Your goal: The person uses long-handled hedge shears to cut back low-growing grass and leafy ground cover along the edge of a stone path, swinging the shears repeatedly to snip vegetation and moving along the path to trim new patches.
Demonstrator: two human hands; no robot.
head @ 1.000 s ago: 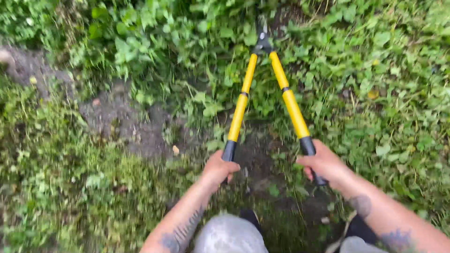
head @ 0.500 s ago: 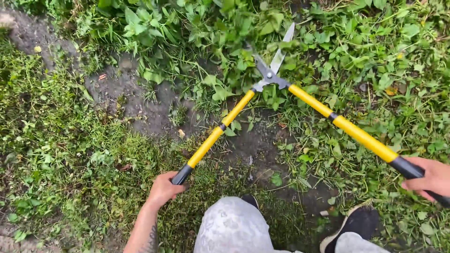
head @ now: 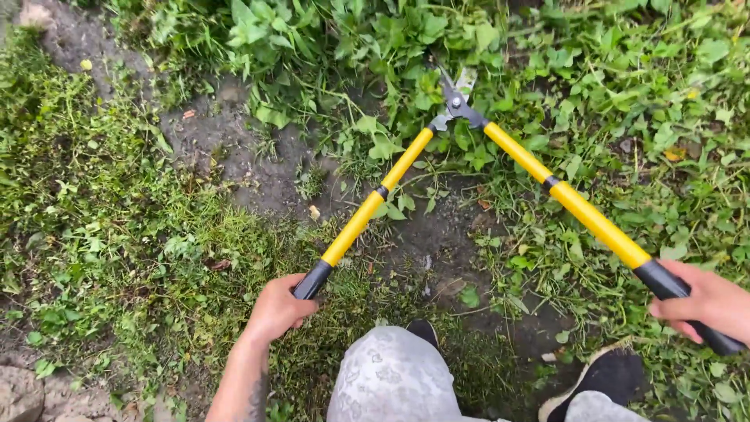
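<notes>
Both hands' grip (head: 279,307) closed on shears (head: 457,101)

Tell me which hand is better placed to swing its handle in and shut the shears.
Right, probably. The right hand holds its black grip far out to the side, while the left hand sits close by the knee.

Both hands (head: 277,306) grip yellow-handled shears (head: 457,101), handles spread wide over weeds (head: 328,47).

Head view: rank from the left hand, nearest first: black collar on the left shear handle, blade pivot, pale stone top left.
From the left hand:
1. Black collar midway up the left yellow handle, up and right of the hand.
2. Blade pivot, farther along the same handle, among the leafy weeds.
3. Pale stone, top-left corner beside the bare soil, farthest.
</notes>
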